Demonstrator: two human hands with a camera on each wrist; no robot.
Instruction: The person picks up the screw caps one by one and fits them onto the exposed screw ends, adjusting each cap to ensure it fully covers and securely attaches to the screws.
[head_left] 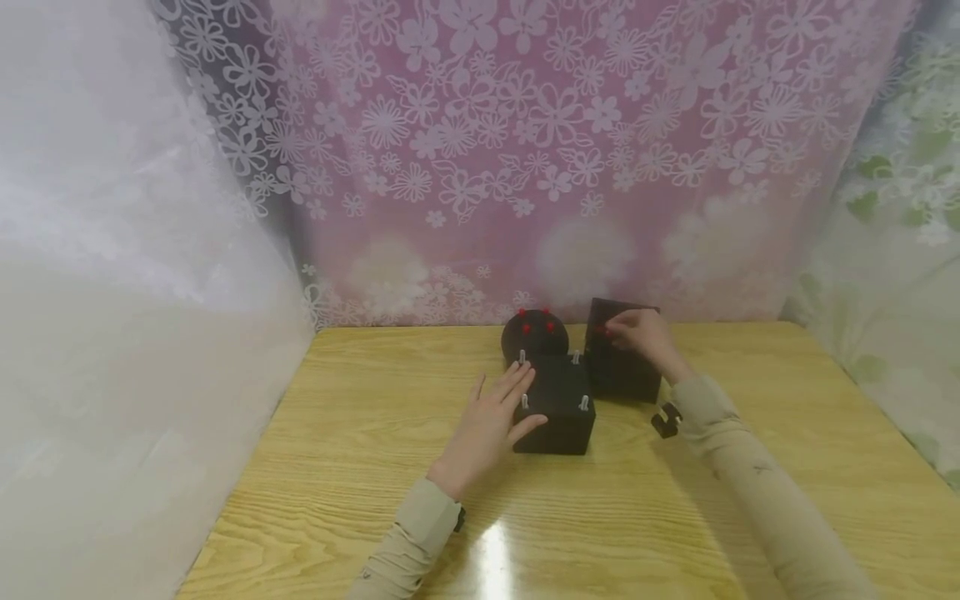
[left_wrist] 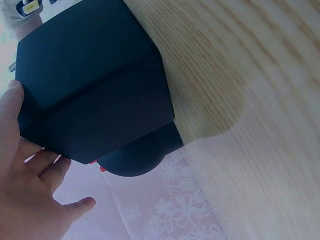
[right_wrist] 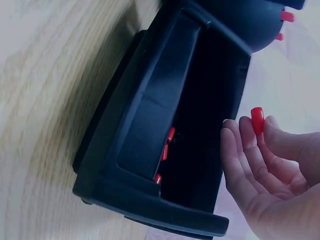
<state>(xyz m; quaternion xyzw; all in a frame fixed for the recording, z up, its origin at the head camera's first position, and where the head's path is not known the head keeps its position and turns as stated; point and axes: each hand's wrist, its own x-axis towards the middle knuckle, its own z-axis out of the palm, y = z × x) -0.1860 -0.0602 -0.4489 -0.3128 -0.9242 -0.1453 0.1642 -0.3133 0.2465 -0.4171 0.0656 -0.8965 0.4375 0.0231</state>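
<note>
The head view is looking from above the near side of the desk, facing forward and down, and from well back it's taking in the far edge with both far corners. Now the left wrist view is sitting close behind the left hand, facing the black block, the desk's far edge slanting low in its picture. The right wrist view is lying sideways, peering closely past the right hand into the open black box. All three are sharing the round black piece.

No readable text, no legible labels, numbers or signs
</note>
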